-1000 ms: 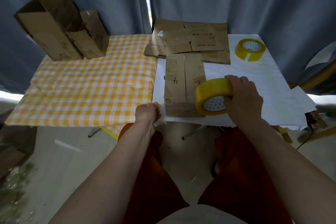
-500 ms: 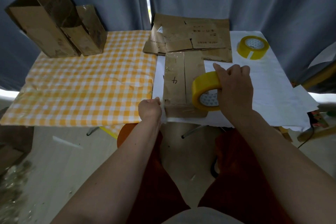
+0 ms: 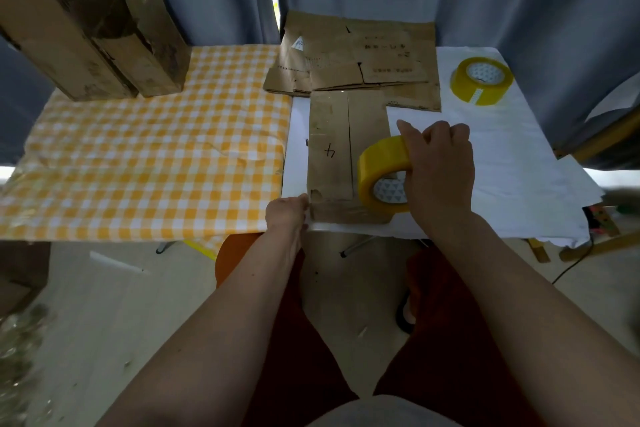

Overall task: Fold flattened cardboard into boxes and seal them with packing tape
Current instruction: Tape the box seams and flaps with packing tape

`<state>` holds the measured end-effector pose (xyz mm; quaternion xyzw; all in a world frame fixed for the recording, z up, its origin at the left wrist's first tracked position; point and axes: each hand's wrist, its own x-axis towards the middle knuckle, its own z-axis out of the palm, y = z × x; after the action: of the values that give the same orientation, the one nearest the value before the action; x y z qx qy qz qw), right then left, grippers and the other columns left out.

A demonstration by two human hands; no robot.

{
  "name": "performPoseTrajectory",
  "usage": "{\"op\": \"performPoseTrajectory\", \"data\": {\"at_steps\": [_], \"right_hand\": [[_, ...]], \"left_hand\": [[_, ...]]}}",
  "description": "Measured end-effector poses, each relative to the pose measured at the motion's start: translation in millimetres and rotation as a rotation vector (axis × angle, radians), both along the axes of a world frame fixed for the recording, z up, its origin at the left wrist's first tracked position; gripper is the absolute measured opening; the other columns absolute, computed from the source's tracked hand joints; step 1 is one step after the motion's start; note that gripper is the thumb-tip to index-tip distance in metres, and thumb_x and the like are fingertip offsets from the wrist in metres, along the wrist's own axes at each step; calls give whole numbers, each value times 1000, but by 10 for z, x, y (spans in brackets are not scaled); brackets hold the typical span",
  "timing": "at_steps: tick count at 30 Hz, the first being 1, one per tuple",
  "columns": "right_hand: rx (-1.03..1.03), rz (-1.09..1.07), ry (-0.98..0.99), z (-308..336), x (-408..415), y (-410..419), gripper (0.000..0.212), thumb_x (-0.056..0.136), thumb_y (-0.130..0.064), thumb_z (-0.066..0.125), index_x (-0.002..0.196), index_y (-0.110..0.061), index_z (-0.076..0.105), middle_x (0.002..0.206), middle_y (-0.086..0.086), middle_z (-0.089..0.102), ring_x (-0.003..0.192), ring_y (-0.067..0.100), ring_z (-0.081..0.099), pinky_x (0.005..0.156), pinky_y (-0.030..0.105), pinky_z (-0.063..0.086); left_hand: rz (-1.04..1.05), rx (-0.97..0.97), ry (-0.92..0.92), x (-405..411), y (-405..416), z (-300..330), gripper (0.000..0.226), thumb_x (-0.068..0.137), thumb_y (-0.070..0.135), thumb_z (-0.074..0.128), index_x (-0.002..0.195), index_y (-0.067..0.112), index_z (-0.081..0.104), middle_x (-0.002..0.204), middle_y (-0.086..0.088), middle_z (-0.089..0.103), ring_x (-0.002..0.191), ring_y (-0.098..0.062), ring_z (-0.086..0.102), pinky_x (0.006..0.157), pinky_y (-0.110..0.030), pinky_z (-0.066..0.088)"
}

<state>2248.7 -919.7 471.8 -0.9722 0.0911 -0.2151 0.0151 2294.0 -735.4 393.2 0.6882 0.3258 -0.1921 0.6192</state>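
My right hand [image 3: 438, 170] grips the yellow packing tape roll [image 3: 382, 173] on edge atop the folded box [image 3: 334, 152], marked "4", on the white sheet [image 3: 519, 149]. My left hand [image 3: 287, 215], fingers curled, pinches its near-left corner.

Two tape rolls [image 3: 382, 172] [image 3: 481, 80], three boxes [image 3: 346, 152] [image 3: 62, 35] [image 3: 156, 45].

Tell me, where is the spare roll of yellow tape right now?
The spare tape roll lies flat at the far right of the white-covered table, just right of the flattened cardboard stack, untouched by either hand.
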Motion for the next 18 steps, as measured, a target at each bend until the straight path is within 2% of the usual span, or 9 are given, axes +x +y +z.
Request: {"op": "performPoseTrajectory", "data": {"at_steps": [2, 4, 6, 8, 10, 11, 13, 16, 18], "right_hand": [[4, 2, 10, 16, 6, 10, 57, 75, -1, 68, 130, -8, 55, 102, 25, 55, 95, 41, 48, 73, 42, 39], [-3, -3, 25, 27, -2, 21, 57, 74, -2, 69, 129, -9, 55, 103, 24, 55, 96, 40, 48, 74, 42, 39], [-13, -18, 49, 35, -3, 23, 58, 76, -4, 69, 132, -10, 52, 108, 23, 54, 99, 39, 47, 77, 41, 39], [-16, -37, 62, 41, 4, 12, 62, 78, -3, 65, 136, -10, 45, 113, 21, 51, 102, 36, 45, 80, 40, 38], [38, -54, 38, 26, 17, -12, 66, 77, 1, 63, 138, -10, 40, 118, 20, 49, 106, 35, 44, 83, 38, 37], [118, -47, 14, 4, 15, -23, 68, 75, 3, 63, 138, -10, 39, 122, 19, 47, 109, 34, 43, 85, 37, 35], [436, 12, -88, -107, -9, -54, 65, 73, 8, 60, 133, -9, 43, 126, 17, 45, 115, 32, 40, 89, 32, 31], [961, 56, -201, -355, -101, -106, 48, 82, 4, 55, 127, -11, 48, 124, 11, 49, 115, 24, 45, 92, 26, 38], [1119, 55, -134, -428, -145, -143, 41, 89, 1, 53, 128, -10, 46, 117, 3, 52, 108, 18, 50, 83, 10, 43]], "left_hand": [[-47, 36, 71, -49, 5, -48, 26, 88, 22, 68, 105, 6, 56, 99, -9, 60, 80, -20, 60, 83, -37, 52], [-80, 276, 81, -168, -10, -71, 55, 84, 23, 73, 128, 2, 47, 124, -15, 54, 108, -31, 58, 92, -41, 52], [-135, 512, -269, -307, -78, -61, 55, 87, 8, 66, 135, 2, 42, 133, -15, 48, 122, -31, 48, 102, -42, 46], [-398, 682, -709, -427, -137, -18, 57, 87, -4, 57, 141, 4, 38, 141, -13, 43, 132, -29, 39, 112, -42, 35], [-827, 907, -800, -503, -178, 45, 72, 90, 0, 51, 152, 10, 16, 159, -7, 18, 148, -26, 12, 121, -38, 17], [-961, 1024, -766, -514, -185, 39, 76, 92, 6, 48, 154, 9, 3, 162, -5, 1, 149, -23, -2, 122, -34, 6], [-1064, 1174, -659, -517, -176, 55, 82, 94, 18, 46, 152, 7, -11, 160, -6, -15, 148, -22, -15, 121, -33, -3], [-1126, 1186, -581, -522, -148, 64, 89, 92, 25, 48, 150, 7, -17, 159, -8, -20, 146, -22, -21, 121, -35, -4], [-1145, 1198, -571, -520, -139, 55, 94, 89, 26, 52, 150, 8, -18, 159, -8, -22, 146, -22, -22, 121, -35, -5]]}}
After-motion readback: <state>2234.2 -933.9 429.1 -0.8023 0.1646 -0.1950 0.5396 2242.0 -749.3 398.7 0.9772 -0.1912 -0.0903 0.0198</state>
